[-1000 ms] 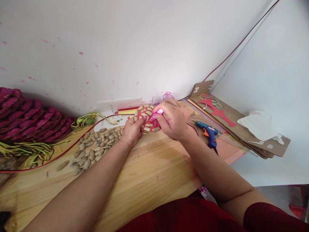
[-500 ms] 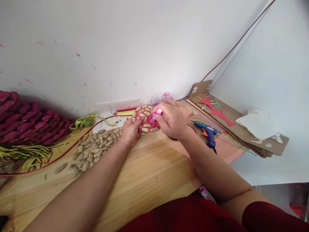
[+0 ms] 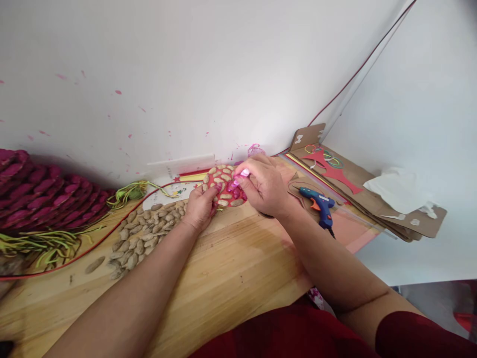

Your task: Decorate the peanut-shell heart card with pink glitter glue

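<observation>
Barely shifted since a second ago, the left hand (image 3: pixel 201 205) pinches the peanut-studded red disc (image 3: pixel 223 177) over the counter (image 3: pixel 231 258), the right hand (image 3: pixel 263 186) curled tight around a pink-white tool (image 3: pixel 245 172), suggesting work continues around the same pink patch (image 3: pixel 236 195)

Soft, diffuse light brightens the white wall (image 3: pixel 175 74) beyond the right hand (image 3: pixel 263 186); the pink object (image 3: pixel 245 172) in its fingers glares. Nearer, the tabletop (image 3: pixel 231 268) has a dull sheen, and wide-angle distortion stretches the forearm (image 3: pixel 324 248).
</observation>
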{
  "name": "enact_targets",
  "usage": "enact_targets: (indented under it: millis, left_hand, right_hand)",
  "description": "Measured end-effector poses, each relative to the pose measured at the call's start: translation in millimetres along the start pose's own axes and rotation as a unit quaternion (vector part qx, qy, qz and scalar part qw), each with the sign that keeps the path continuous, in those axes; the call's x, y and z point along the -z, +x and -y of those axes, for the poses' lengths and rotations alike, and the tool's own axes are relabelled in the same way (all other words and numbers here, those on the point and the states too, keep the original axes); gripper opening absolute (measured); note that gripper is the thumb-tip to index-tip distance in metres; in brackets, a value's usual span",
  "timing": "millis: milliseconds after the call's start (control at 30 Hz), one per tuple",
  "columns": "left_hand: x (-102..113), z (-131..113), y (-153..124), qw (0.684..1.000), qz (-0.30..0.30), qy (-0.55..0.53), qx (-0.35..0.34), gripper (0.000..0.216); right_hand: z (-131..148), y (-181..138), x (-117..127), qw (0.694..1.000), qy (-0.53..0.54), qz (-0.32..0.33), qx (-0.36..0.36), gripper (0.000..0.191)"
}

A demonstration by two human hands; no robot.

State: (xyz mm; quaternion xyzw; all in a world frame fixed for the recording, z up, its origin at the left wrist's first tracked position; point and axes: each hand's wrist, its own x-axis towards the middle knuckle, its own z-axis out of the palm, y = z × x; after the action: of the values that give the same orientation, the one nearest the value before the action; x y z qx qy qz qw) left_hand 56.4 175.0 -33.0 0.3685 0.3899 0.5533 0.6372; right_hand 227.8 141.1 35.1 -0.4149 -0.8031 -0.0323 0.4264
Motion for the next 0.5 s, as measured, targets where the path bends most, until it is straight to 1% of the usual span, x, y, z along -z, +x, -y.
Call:
enact_targets:
  millis: [133, 300, 500]
  left_hand:
    - [-1.3, -2.6, -2.2, 1.000, 0.009, -0.009, -0.001, 0.038]
    - [-1.7, -3.3, -2.4, 1.000, 0.004, -0.007, 0.013, 0.038]
    - [-1.0, -2.4, -2.0, 1.000, 0.013, -0.010, 0.009, 0.041]
  right_hand:
    - [2.1, -0.3, -1.0, 1.000, -0.008, 0.018, 0.015, 0.017]
    - [2.7, -0.2, 0.9, 1.000, -0.018, 0.013, 0.010, 0.016]
    - [1.2, -0.6, -0.6, 1.000, -0.007, 0.025, 0.015, 0.019]
